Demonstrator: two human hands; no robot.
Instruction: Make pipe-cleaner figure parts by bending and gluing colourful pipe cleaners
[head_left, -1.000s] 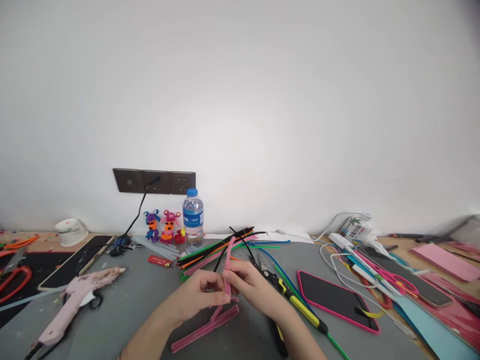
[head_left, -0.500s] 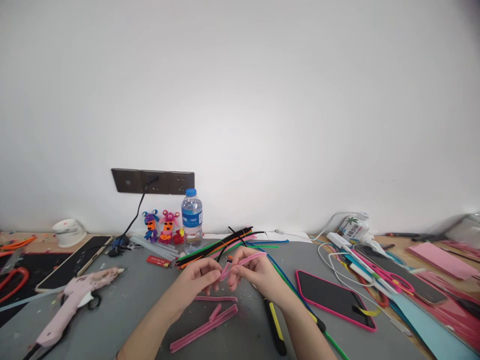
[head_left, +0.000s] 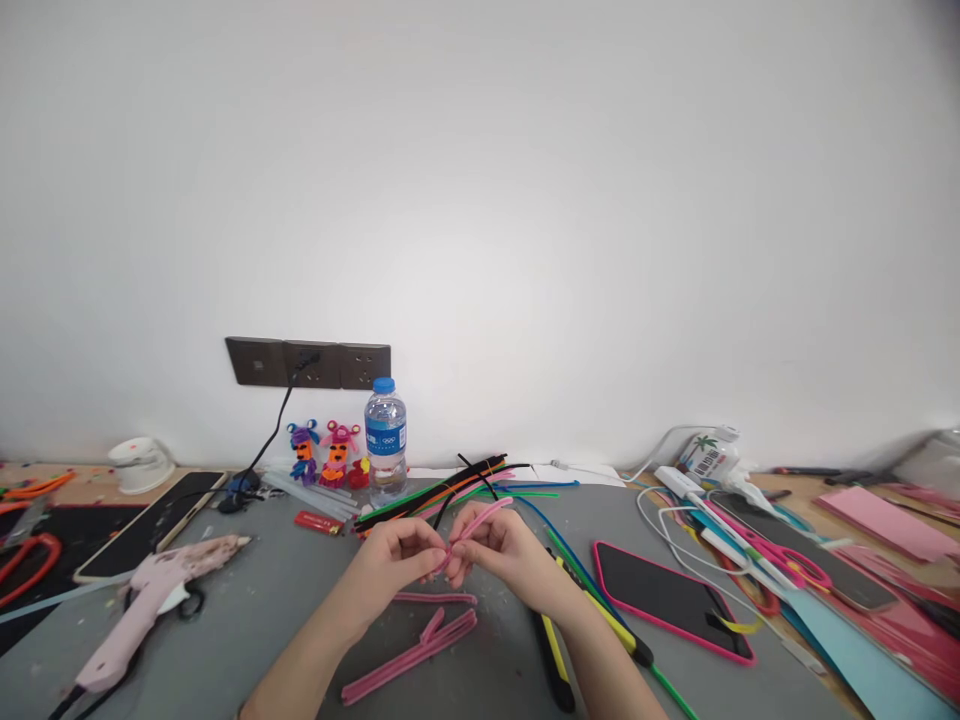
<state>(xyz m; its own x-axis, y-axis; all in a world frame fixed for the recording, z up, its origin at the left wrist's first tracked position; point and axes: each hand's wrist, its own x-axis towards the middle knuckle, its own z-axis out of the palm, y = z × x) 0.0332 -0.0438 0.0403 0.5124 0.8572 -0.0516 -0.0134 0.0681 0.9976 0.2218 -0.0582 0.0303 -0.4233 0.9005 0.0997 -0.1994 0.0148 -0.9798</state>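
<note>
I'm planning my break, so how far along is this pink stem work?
The purple figure and pink figure look complete; the branched pink piece looks shaped. The left hand and right hand pinch a pink stem, one end free. Seemingly left: that stem is apart from the branched piece, and coloured stems lie loose. The total remaining can't be told.

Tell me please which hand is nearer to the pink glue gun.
Left. The left hand is to the right of the glue gun; the right hand is farther right, past the left one.
</note>
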